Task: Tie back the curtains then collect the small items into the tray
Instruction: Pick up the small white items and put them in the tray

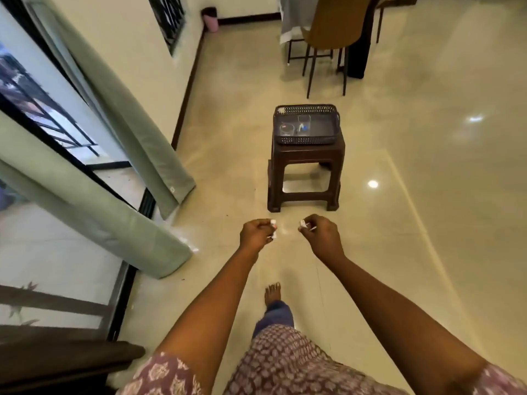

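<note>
A dark perforated tray (306,139) stands on a brown plastic stool (305,178) ahead of me, with several small items inside, among them something blue. My left hand (255,233) is curled round a small white item (273,229). My right hand (320,233) pinches another small white item (303,223). Both hands are held out in front of me, short of the stool and above the floor. Two pale green curtains (122,109) hang gathered along the window at the left, the nearer curtain (94,220) bunched close to my left arm.
A dining table with chairs (333,32) stands at the back. A pink bin (211,19) sits in the far corner. The window frame (119,295) runs along the left, with a dark wooden edge (71,357) at bottom left. My bare foot (272,293) is on the glossy tiled floor.
</note>
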